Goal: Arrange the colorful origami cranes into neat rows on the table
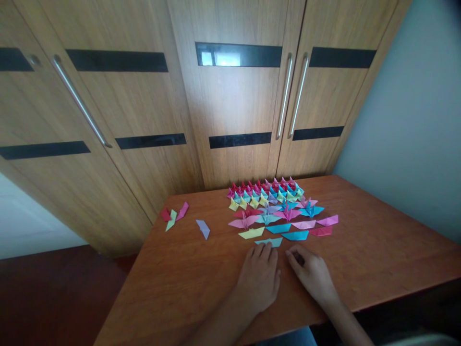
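My left hand (260, 275) lies palm down on the table with fingers extended, the fingertips touching the near edge of a pale teal folded paper boat (270, 242). Beside it, my right hand (312, 271) rests with its fingers curled in and the thumb against the index finger; nothing shows in it. Just beyond are more folded paper boats: a yellow one (251, 233), blue ones (295, 235), pink ones (327, 220) and a red one (321, 231). Behind these stand paper cranes with spread wings, among them a pink crane (245, 221) and a blue crane (311, 209).
Tight rows of small folded paper pieces (264, 190) fill the table's (180, 278) far edge. At left lie a lilac folded paper (203, 229) and a small group of red, green and pink papers (183, 211). A wooden wardrobe (237, 105) stands behind; a wall (406, 144) is right.
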`<state>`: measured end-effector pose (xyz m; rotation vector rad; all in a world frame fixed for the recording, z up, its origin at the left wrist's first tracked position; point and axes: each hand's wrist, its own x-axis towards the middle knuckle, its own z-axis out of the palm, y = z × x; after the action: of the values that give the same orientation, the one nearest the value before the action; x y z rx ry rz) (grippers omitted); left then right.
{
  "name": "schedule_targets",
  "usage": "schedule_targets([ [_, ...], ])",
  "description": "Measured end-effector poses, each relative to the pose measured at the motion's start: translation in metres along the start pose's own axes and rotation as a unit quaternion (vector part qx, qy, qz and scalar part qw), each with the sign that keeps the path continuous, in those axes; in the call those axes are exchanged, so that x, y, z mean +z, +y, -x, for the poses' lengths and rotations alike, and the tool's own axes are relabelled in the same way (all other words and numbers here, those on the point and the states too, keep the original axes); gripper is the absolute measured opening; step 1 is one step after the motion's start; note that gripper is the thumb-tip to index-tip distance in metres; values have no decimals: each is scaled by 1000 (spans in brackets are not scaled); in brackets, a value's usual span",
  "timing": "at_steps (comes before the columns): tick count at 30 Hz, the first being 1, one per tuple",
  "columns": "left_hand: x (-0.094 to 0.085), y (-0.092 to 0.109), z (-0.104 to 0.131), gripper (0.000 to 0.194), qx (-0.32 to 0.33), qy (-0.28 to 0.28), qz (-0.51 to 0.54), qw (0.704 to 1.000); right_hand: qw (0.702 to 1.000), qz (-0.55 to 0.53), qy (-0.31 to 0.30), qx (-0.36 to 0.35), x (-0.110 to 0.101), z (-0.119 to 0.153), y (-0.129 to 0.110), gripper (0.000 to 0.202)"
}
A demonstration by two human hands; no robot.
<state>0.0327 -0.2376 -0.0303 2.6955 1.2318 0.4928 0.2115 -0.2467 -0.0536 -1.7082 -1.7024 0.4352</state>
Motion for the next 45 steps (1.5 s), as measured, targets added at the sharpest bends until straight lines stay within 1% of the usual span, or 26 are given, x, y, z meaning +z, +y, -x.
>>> schedule_targets([
  [3,2,1,-6,43,-9,2,-11,1000,1000,-17,-4,-3,0,-1,2,30],
  [7,1,2,-7,41,-8,2,-23,1000,1000,-29,-10,2,1,-2,4,31],
  [17,-7,3,-5,37,-10,-3,-17,1000,1000,-7,-7,1,1,0,3,31],
  [19,-11,3,-4,36,-12,2,-11,1000,1000,-7,-7,-1,1,0,3,32],
  [21,-16,-2,-3,36,-14,12,-6,1000,1000,-7,-6,-1,1,0,3,32],
  [23,-24,-14,-1,36,-22,29,-4,999,1000,-6,-8,1,1,0,3,32],
  [25,-34,-36,1,35,-48,53,-5,997,1000,0,-13,4,2,1,4,32],
  [28,-49,-84,8,35,-105,88,-9,991,999,25,-18,11,2,1,3,31],
  [31,-62,-133,18,30,-203,109,-55,972,998,61,-26,18,2,1,-1,29],
  [33,-68,-156,23,28,-249,113,-91,958,997,71,-35,13,3,1,-6,29],
  [34,-70,-163,25,29,-265,111,-107,952,997,71,-40,7,5,0,-10,29],
  [36,-70,-168,26,32,-287,100,-130,944,996,68,-52,-6,10,-3,-18,29],
  [40,-62,-158,24,38,-301,56,-151,940,994,76,-73,-27,23,-7,-34,26],
  [42,-58,-153,24,36,-294,37,-151,943,994,81,-73,-30,27,-8,-38,26],
  [45,-56,-152,28,31,-254,28,-129,958,995,64,-72,-35,28,-8,-38,26],
])
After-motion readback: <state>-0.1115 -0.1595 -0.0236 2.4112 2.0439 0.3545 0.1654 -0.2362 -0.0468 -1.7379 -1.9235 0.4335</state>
